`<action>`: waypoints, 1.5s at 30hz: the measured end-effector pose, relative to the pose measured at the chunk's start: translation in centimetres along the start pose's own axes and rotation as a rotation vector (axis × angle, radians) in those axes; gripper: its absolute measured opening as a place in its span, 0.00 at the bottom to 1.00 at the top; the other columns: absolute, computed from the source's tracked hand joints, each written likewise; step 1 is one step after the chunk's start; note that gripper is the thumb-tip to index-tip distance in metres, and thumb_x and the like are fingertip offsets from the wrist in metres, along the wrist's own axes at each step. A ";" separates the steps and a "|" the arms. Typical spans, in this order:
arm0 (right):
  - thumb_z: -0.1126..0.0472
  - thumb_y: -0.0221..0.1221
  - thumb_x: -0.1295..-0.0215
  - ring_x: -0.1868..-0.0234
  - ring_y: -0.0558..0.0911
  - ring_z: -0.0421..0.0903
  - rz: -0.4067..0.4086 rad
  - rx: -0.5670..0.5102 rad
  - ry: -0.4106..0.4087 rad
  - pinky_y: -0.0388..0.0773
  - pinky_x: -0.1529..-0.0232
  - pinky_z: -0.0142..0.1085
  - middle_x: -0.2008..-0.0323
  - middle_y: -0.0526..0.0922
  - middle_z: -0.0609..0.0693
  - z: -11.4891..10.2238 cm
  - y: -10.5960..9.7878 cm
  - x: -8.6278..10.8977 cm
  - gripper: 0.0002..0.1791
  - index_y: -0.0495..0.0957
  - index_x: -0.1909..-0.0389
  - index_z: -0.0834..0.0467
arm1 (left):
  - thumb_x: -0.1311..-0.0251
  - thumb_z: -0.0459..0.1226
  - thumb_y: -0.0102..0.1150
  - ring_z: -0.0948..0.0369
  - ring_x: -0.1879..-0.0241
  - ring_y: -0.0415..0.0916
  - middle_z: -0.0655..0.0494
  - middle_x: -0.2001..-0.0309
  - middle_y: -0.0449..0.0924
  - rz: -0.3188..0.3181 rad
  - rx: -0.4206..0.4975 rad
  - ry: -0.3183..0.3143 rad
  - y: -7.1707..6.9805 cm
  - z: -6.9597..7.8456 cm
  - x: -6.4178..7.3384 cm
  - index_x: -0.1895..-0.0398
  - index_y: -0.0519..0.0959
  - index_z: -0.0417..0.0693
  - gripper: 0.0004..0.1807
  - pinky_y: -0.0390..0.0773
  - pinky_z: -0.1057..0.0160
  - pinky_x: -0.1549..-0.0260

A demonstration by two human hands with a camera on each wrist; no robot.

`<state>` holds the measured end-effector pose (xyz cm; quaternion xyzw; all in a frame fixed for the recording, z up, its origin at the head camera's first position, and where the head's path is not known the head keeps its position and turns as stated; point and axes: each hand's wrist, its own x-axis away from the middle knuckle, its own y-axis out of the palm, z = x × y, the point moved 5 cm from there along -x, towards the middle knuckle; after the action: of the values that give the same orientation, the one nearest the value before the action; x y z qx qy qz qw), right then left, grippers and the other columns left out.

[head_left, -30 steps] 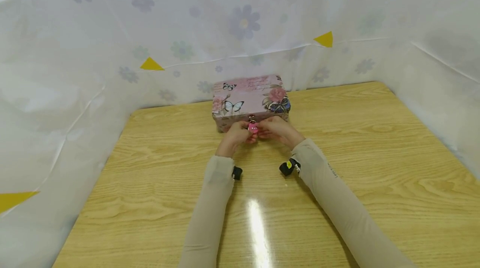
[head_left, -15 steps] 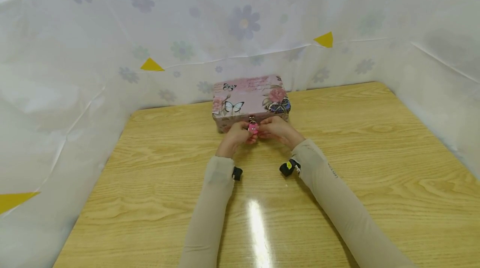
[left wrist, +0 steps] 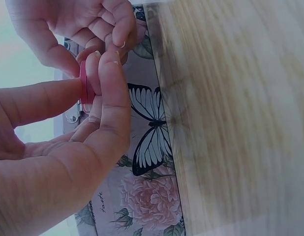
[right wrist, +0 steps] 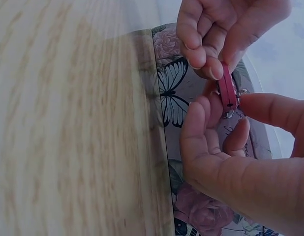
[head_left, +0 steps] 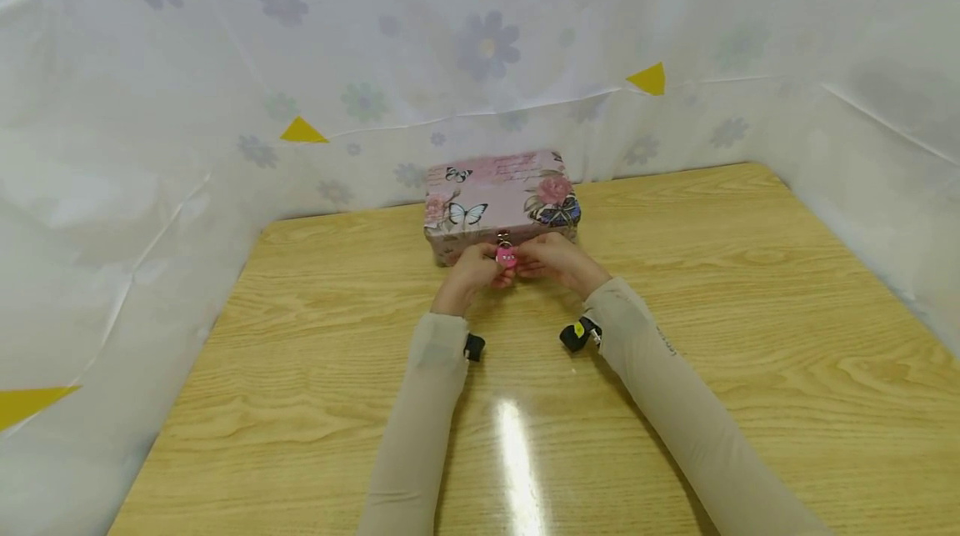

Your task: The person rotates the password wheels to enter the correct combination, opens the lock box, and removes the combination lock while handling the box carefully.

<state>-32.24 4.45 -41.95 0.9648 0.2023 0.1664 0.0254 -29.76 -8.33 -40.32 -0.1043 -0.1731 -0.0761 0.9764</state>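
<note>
A small pink combination padlock [head_left: 506,257] with a row of white marks on its face hangs by its shackle at the metal clasp [head_left: 503,236] of a pink box [head_left: 495,194]. My left hand [head_left: 472,268] pinches the padlock's left side between thumb and fingers. From the other side, my right hand [head_left: 553,257] grips it too, its thumb and fingertips at the lock's edge. Edge-on, the red-pink lock body [right wrist: 228,88] shows between both hands' fingertips in the right wrist view. Roses and butterflies decorate the box, whose lid is down.
The box stands near the back edge of a wooden table [head_left: 315,369]. Behind and at both sides hangs a pale flowered curtain [head_left: 420,44] with yellow triangles. A black strap [head_left: 576,336] sits at the right wrist, another strap [head_left: 474,346] at the left.
The padlock's face has tilted slightly between the fingers, and its row of white marks shows more plainly. The right fingertips shift a little; the box and arms stay put.
</note>
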 end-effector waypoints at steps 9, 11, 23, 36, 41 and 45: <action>0.71 0.49 0.32 0.72 0.81 0.40 -0.014 0.028 -0.014 0.82 0.57 0.35 0.76 0.80 0.49 -0.2 0.0 0.1 0.04 0.71 0.67 0.66 | 0.34 0.23 0.47 0.62 0.77 0.75 0.47 0.73 0.76 -0.005 0.004 0.008 0.0 0.1 0.1 0.44 0.68 0.26 0.16 0.84 0.59 0.61; 0.72 0.49 0.32 0.72 0.81 0.40 -0.017 0.027 -0.019 0.82 0.56 0.35 0.76 0.79 0.48 -0.3 0.1 0.1 0.04 0.70 0.67 0.66 | 0.34 0.23 0.48 0.62 0.77 0.75 0.48 0.74 0.76 -0.006 0.003 0.006 0.0 0.0 0.1 0.44 0.68 0.26 0.16 0.84 0.58 0.60; 0.71 0.50 0.33 0.70 0.81 0.40 0.024 0.003 0.008 0.76 0.43 0.43 0.74 0.80 0.48 -0.2 0.2 0.2 0.06 0.69 0.59 0.70 | 0.34 0.24 0.48 0.61 0.75 0.76 0.46 0.72 0.76 -0.006 0.006 -0.004 0.0 0.0 0.1 0.44 0.68 0.26 0.16 0.83 0.57 0.58; 0.69 0.50 0.31 0.72 0.81 0.40 0.000 -0.008 0.019 0.81 0.54 0.36 0.76 0.81 0.48 0.0 0.1 0.0 0.08 0.75 0.61 0.70 | 0.33 0.24 0.47 0.59 0.73 0.77 0.46 0.71 0.77 -0.007 0.001 -0.011 -0.1 0.1 0.3 0.43 0.68 0.27 0.16 0.82 0.55 0.54; 0.70 0.50 0.32 0.72 0.81 0.41 -0.007 -0.002 0.009 0.82 0.56 0.35 0.77 0.81 0.48 0.0 0.0 0.0 0.06 0.74 0.68 0.66 | 0.34 0.25 0.49 0.60 0.74 0.77 0.46 0.71 0.77 -0.004 0.002 -0.002 -0.1 0.0 0.1 0.45 0.69 0.27 0.15 0.83 0.57 0.58; 0.70 0.50 0.33 0.72 0.81 0.41 -0.003 -0.005 -0.003 0.82 0.57 0.34 0.76 0.80 0.48 -0.1 0.0 0.1 0.07 0.76 0.69 0.65 | 0.34 0.24 0.50 0.60 0.75 0.77 0.45 0.71 0.77 0.000 0.004 0.000 -0.1 0.1 0.2 0.45 0.69 0.27 0.16 0.83 0.57 0.59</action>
<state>-32.20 4.50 -41.81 0.9646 0.2033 0.1657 0.0286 -29.64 -8.42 -40.19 -0.1026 -0.1731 -0.0759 0.9766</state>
